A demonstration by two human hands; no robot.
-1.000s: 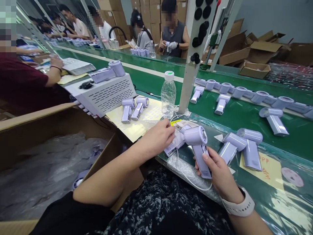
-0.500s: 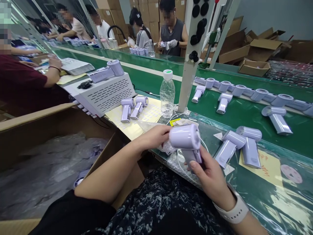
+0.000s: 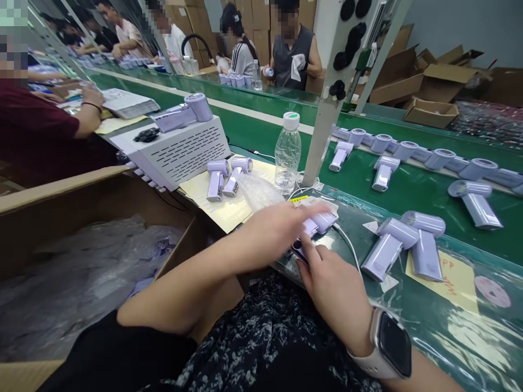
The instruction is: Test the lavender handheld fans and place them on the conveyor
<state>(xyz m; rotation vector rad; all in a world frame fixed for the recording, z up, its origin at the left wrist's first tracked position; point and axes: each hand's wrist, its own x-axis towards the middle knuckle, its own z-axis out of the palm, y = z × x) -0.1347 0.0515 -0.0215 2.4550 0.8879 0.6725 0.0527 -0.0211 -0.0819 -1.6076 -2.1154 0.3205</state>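
A lavender handheld fan (image 3: 326, 222) lies low over the near edge of the green bench, partly hidden by both hands. My right hand (image 3: 333, 277) has its fingers closed around the handle end, where a dark round part shows. Across the top of the fan reaches my left hand (image 3: 281, 228), blurred, one finger pointing right; the others are hidden. A clear plastic bag (image 3: 259, 191) is just behind my left hand. Right of the fan runs a white cable (image 3: 348, 239). Two more wrapped fans (image 3: 388, 247) lie to the right.
A water bottle (image 3: 288, 158) stands beside a metal post (image 3: 322, 136). Two fans (image 3: 216, 182) lie on yellow paper by a grey slotted box (image 3: 180, 152). An open carton (image 3: 77, 185) with plastic bags is at left. More fans (image 3: 476, 204) lie on the green belt. Co-workers sit around.
The fan, held up with its head facing right before, is now lower and turned. My left hand has moved right over it. My right wrist has rotated, showing the watch face.
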